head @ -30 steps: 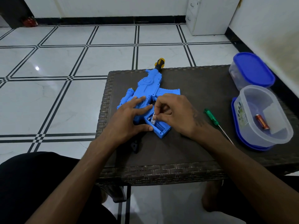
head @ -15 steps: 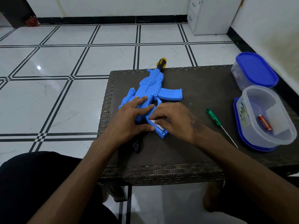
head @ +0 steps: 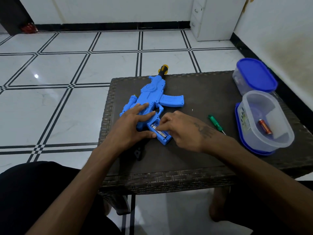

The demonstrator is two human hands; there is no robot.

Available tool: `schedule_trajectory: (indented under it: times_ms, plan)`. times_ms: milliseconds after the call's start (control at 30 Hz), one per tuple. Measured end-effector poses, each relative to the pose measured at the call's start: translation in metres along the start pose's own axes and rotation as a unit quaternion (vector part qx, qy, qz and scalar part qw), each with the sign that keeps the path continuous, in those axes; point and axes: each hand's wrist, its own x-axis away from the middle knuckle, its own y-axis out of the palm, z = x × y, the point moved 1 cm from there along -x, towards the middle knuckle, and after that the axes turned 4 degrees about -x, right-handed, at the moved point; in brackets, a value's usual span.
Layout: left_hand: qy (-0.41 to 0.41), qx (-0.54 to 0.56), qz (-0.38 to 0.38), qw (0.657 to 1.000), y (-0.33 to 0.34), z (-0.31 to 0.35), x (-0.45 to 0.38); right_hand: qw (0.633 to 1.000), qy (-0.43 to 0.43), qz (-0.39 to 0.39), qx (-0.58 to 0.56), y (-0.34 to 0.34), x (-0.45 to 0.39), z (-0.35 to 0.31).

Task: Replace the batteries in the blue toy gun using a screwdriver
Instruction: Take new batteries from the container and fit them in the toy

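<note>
The blue toy gun [head: 152,92] lies flat on the dark wicker table [head: 203,89], its black-and-yellow muzzle over the far edge. The battery compartment in its grip is open and shows a silver battery [head: 161,133]. My left hand [head: 130,126] rests on the gun's body with straight fingers, the thumb against the grip. My right hand [head: 184,131] has bent fingers whose tips pinch the battery in the compartment. A green-handled screwdriver [head: 215,123] lies on the table just right of my right hand.
An open clear container [head: 250,106] holding a red battery [head: 265,127] sits on its blue lid at the right edge. Behind it stands a closed container with a blue lid [head: 255,75]. A small black part [head: 138,152] lies near my left wrist.
My right hand lowered the battery from above the grip into the compartment, and its fingers now sit on it. My left hand stayed on the gun.
</note>
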Motion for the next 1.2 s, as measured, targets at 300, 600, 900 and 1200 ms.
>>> schedule_trajectory:
  times_ms: [300,600,900,1200]
  plan:
    - [0.013,0.009,-0.021,1.0,0.004,0.016,-0.008,0.932,0.297,0.202,-0.06,-0.073,0.099,0.056]
    - [0.009,0.016,-0.025,1.0,0.007,0.02,-0.013,0.874,0.482,0.02,0.052,-0.057,0.11,0.104]
    - [0.01,0.019,-0.025,0.999,0.009,0.018,-0.013,0.868,0.488,0.095,-0.003,-0.042,0.101,0.122]
    - [0.015,0.017,-0.021,1.0,0.01,0.018,-0.014,0.885,0.412,0.215,-0.009,-0.064,0.114,0.111]
